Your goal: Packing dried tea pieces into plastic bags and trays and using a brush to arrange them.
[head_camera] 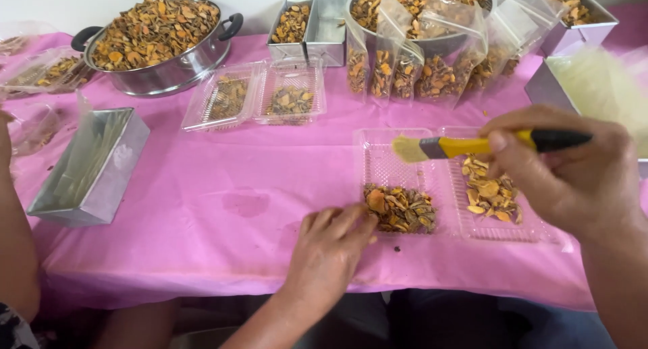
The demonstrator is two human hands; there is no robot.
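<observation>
I note the open clear tray [405,161] on the desk [223,207], dried slices heaped at 6 o'clock; right hand [567,170] fingers pinch the yellow brush [472,145]; left hand [331,248] fingers together touch the pile [399,208]; upper half bare, lid unclosed.

The left hand [329,244] lies palm-down, fingers curled forward; the right hand [563,167] is raised, its grip pinched closed, thumb on top.

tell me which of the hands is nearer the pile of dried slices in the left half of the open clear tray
Left. The left hand touches that pile at its near-left edge. The right hand is off to the pile's right, above the other half, holding a yellow-handled brush.
</observation>
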